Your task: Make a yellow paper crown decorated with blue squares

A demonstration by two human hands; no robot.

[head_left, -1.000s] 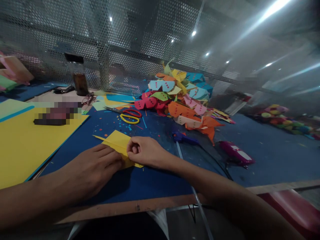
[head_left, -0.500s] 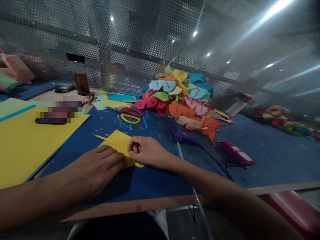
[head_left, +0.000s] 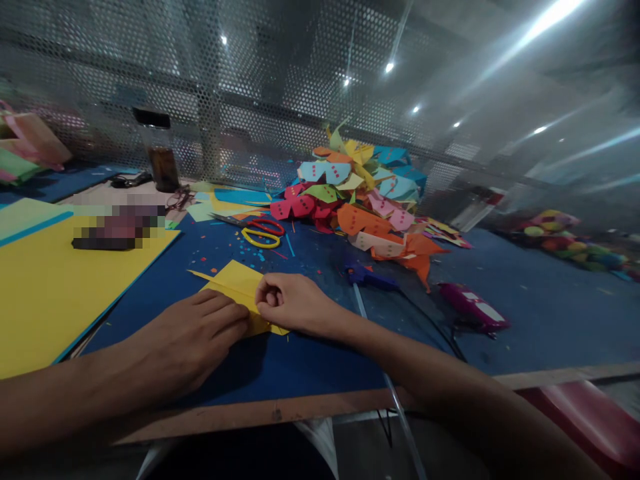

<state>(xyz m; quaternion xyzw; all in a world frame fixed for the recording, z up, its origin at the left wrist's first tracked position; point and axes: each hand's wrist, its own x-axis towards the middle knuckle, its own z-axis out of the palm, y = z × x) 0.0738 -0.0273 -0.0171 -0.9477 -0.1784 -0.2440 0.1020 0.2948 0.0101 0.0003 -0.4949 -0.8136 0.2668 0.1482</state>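
A folded piece of yellow paper (head_left: pixel 235 279) lies on the blue tabletop in front of me, a thin pointed strip sticking out at its upper left. My left hand (head_left: pixel 200 337) presses on its lower left part, fingers together and bent over the edge. From the right, my right hand (head_left: pixel 293 300) is curled with thumb and forefinger pinched at the paper; its fingertips touch the sheet close to the left fingers. The fingertips hide the middle of the paper. Just beyond lie scissors (head_left: pixel 260 233) with one red and one yellow handle loop.
A blue glue gun (head_left: pixel 373 277) with a clear glue stick lies right of my hands, near a purple case (head_left: pixel 473 307). Behind rises a pile of colourful folded paper shapes (head_left: pixel 355 207). Large yellow sheets (head_left: pixel 60 287) lie left. A bottle (head_left: pixel 163 160) stands behind them.
Almost nothing differs. Both hands stay on the yellow paper in nearly the same pose; the view has shifted very slightly.
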